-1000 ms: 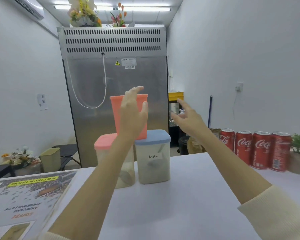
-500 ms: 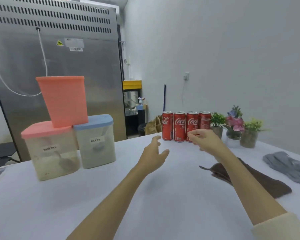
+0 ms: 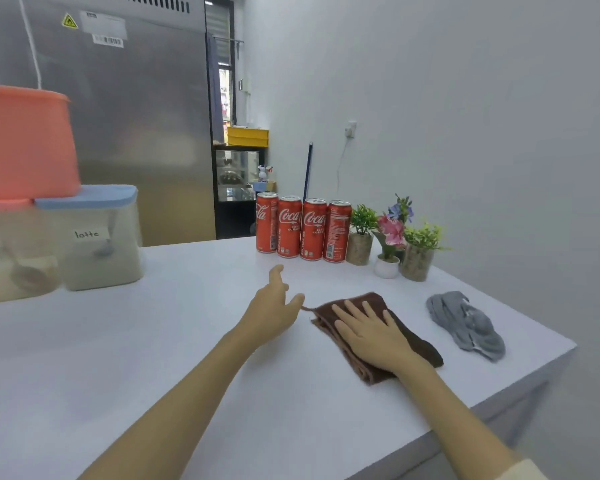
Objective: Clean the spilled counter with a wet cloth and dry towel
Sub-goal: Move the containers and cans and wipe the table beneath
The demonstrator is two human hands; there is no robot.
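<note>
While the left hand [image 3: 274, 306] hovers open beside it, the brown cloth [image 3: 378, 327], long axis toward the table's near right edge, is pressed flat under the open right hand [image 3: 368, 332].

— Where is the brown cloth [image 3: 400, 327] lying?
— Folded flat on the white counter [image 3: 153, 358], toward three o'clock.
— And the grey towel [image 3: 465, 323]?
— It's sitting crumpled, farther toward three o'clock, apart.

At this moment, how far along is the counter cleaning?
Just starting. The right hand lies flat on the brown cloth; the left hand hovers open beside it. The grey cloth lies untouched. No spill shows on the counter; wiping and drying remain.
</note>
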